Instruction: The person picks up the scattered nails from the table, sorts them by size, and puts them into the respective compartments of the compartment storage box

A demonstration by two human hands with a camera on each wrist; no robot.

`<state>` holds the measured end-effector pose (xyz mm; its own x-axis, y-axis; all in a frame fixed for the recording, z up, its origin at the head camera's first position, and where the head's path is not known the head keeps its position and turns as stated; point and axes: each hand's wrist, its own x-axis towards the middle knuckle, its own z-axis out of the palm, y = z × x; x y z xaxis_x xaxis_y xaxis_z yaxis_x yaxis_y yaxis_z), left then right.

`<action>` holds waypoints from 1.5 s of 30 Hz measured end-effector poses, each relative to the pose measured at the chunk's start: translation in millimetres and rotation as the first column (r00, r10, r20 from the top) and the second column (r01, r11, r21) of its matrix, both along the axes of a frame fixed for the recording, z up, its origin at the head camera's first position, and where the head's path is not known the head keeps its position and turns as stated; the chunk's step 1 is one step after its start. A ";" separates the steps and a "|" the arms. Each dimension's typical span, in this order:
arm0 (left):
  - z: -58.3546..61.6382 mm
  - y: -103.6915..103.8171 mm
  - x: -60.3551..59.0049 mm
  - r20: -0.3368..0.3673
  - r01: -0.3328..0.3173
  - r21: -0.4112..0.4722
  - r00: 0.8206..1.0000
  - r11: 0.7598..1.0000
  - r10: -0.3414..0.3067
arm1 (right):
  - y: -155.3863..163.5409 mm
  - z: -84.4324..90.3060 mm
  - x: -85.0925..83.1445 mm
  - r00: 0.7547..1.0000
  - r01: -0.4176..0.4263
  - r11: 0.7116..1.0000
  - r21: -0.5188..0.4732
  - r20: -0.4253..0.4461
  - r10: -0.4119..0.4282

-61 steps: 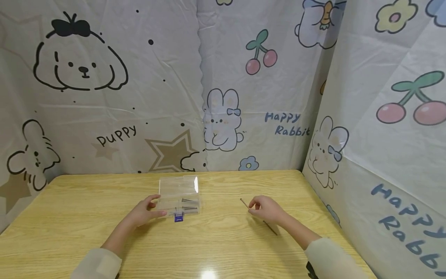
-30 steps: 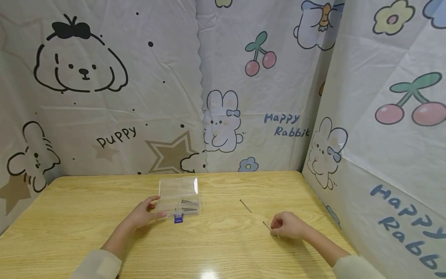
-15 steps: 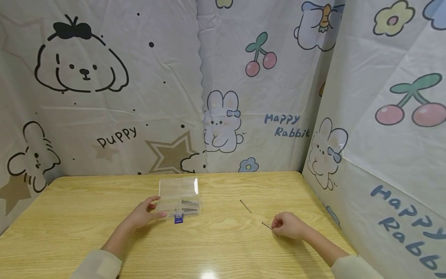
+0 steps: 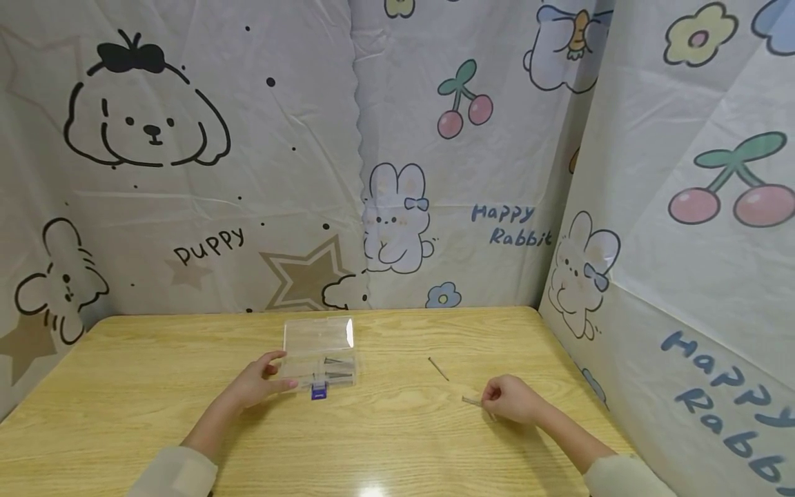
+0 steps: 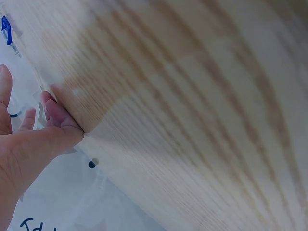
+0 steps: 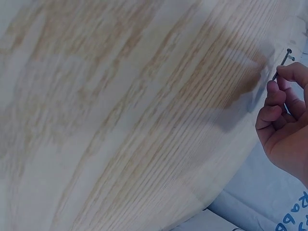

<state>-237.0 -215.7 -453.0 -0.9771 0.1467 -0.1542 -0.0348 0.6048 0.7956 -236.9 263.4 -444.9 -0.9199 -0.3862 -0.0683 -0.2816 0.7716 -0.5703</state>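
Note:
A clear plastic box (image 4: pixel 318 335) with its lid raised stands left of centre in the head view. A blue latch (image 4: pixel 319 392) is on its front, and several nails (image 4: pixel 338 375) lie in its right-hand compartments. My left hand (image 4: pixel 253 379) holds the box's left side, thumb at the front and fingers farther back. My right hand (image 4: pixel 512 399) pinches a nail (image 4: pixel 470 400) between thumb and fingers just over the table; its head points left, and the fingers hide part of the shaft. The right wrist view shows the pinched nail (image 6: pixel 284 60) too. Another nail (image 4: pixel 438 369) lies between box and right hand.
The wooden table (image 4: pixel 373 442) reaches back to a printed cloth (image 4: pixel 298 172). A second cloth side (image 4: pixel 683 276) rises along the table's right edge. Light glares at the near edge.
My right hand moved from beside the farther nail to the nearer one, pinched it and turned its head end to the left. The left hand and box stayed in place.

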 end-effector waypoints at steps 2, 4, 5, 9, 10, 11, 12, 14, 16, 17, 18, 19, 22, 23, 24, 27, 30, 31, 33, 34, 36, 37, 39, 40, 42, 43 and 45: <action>-0.2 -0.3 0.1 0.005 -0.006 0.004 1.000 1.000 0.006 | -2.6 1.0 -1.2 1.000 0.007 1.000 -0.004 -0.001 -0.007; -0.4 -0.6 -0.2 0.008 -0.007 0.006 1.000 1.000 0.007 | -5.6 2.2 -2.0 1.000 0.015 1.000 -0.014 0.007 -0.015; -0.6 -0.8 -0.2 0.008 -0.007 0.007 1.000 1.000 0.007 | -7.1 2.9 -2.3 1.000 0.016 1.000 -0.019 0.013 -0.016; -0.4 -1.0 0.0 0.011 -0.006 0.012 1.000 1.000 0.006 | -12.8 4.1 -3.4 0.999 0.010 0.999 -0.037 0.031 -0.009; -0.3 -1.0 0.1 0.010 -0.004 0.012 1.000 1.000 0.003 | -14.1 4.1 -3.7 0.999 0.009 0.999 -0.037 0.032 -0.008; 0.0 -0.9 0.4 0.011 -0.004 0.017 1.000 1.000 0.004 | -15.4 4.0 -4.1 1.000 0.006 0.999 -0.035 0.030 -0.005; 0.3 -0.7 0.7 0.010 -0.003 0.019 1.000 1.000 0.003 | -16.7 4.0 -4.5 0.999 0.005 0.999 -0.038 0.032 -0.004; 0.8 -0.6 1.1 0.006 -0.001 0.020 1.000 1.000 0.001 | -19.5 4.1 -5.5 0.999 0.009 0.999 -0.041 0.032 -0.008; 1.3 -0.3 1.5 0.003 0.003 0.020 1.000 1.000 -0.003 | -22.2 4.3 -6.6 0.999 0.017 0.999 -0.042 0.033 -0.015; 1.3 -0.1 1.6 0.004 0.002 0.021 1.000 1.000 -0.002 | -23.6 4.6 -7.1 0.999 0.020 0.999 -0.045 0.036 -0.018; 1.3 0.0 1.5 0.002 0.004 0.019 1.000 1.000 -0.004 | -25.0 4.7 -7.6 0.999 0.023 0.999 -0.049 0.038 -0.021; 1.2 0.0 1.4 0.003 0.003 0.020 1.000 1.000 -0.003 | -26.5 4.9 -8.1 0.999 0.024 0.998 -0.050 0.038 -0.022; 0.6 -0.1 1.3 0.008 0.001 0.021 1.000 1.000 -0.002 | -30.6 5.8 -9.1 0.999 0.017 0.998 -0.061 0.045 -0.014; 0.3 -0.3 1.1 0.009 0.000 0.022 1.000 1.000 -0.001 | -31.9 6.0 -9.4 0.999 0.011 0.998 -0.063 0.044 -0.009; 0.2 -0.4 1.1 0.008 -0.001 0.022 1.000 1.000 0.001 | -33.1 6.3 -9.7 0.999 0.006 0.998 -0.068 0.045 -0.003; 0.2 -0.6 1.1 0.009 -0.002 0.024 1.000 1.000 0.001 | -36.3 7.0 -10.9 0.999 0.000 0.997 -0.075 0.040 0.003; 0.8 -0.9 1.2 0.011 -0.004 0.026 1.000 1.000 0.003 | -39.5 7.0 -13.2 0.999 0.011 0.996 -0.084 0.039 -0.007; 1.1 -1.0 1.3 0.013 -0.003 0.027 1.000 1.000 0.003 | -40.7 7.2 -13.9 0.999 0.015 0.996 -0.086 0.039 -0.011; 1.5 -1.3 1.4 0.014 -0.002 0.029 1.000 1.000 0.001 | -43.1 7.4 -15.5 0.999 0.023 0.996 -0.091 0.043 -0.019; 1.8 -1.4 1.6 0.015 -0.003 0.033 1.000 0.999 0.002 | -44.2 7.5 -16.3 0.999 0.026 0.995 -0.095 0.046 -0.022; 1.5 -1.8 1.6 0.011 0.001 0.033 1.000 0.999 -0.002 | -46.3 8.2 -17.5 0.998 0.033 0.994 -0.102 0.051 -0.028; 1.5 -1.9 1.7 0.010 0.003 0.035 1.000 0.999 -0.003 | -47.3 8.5 -18.1 0.998 0.035 0.994 -0.105 0.050 -0.030; 1.0 -2.1 1.9 0.009 0.004 0.039 1.000 0.999 -0.005 | -49.2 8.5 -19.8 0.998 0.039 0.993 -0.110 0.047 -0.034; 0.7 -2.1 1.9 0.009 0.005 0.041 1.000 0.999 -0.006 | -50.3 8.6 -20.6 0.998 0.038 0.993 -0.114 0.045 -0.033; 0.3 -2.3 1.8 0.005 0.007 0.041 1.000 0.999 -0.008 | -52.3 8.7 -22.2 0.999 0.035 0.993 -0.117 0.038 -0.031; 0.3 -2.2 1.8 0.002 0.010 0.039 1.000 0.999 -0.010 | -53.3 8.8 -23.1 0.999 0.032 0.993 -0.117 0.033 -0.029; 0.5 -2.1 1.6 -0.002 0.012 0.036 1.000 0.999 -0.012 | -55.1 9.1 -24.5 0.999 0.028 0.992 -0.119 0.027 -0.025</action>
